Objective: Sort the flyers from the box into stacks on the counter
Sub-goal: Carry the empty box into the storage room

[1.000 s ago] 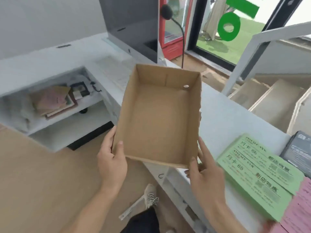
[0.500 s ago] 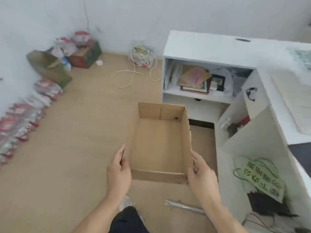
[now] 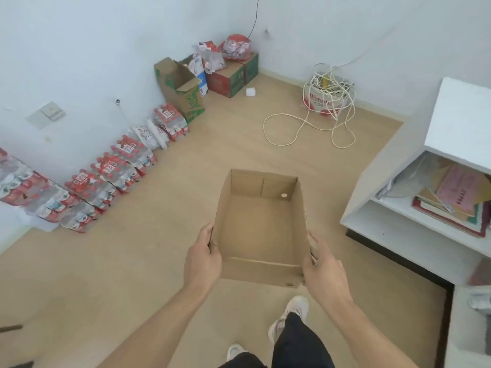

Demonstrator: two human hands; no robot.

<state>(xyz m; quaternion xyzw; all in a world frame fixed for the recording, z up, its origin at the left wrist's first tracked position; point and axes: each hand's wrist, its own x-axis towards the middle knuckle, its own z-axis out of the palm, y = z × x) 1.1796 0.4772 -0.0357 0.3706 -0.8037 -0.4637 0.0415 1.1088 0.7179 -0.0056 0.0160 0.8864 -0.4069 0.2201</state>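
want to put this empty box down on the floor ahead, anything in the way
Nothing visible does. Both hands grip the box over bare floor; the bottle packs and cable coil lie well aside.

Bare floor [image 3: 212,144] ahead; bottle packs [image 3: 111,171] left, shelf [image 3: 414,224] right.

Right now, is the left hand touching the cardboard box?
Touching. The head view shows the left hand gripping the cardboard box at its left wall, thumb hooked over the rim.

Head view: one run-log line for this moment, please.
open brown cardboard box: empty, held over floor | left hand: grip on left wall | right hand: grip on right wall
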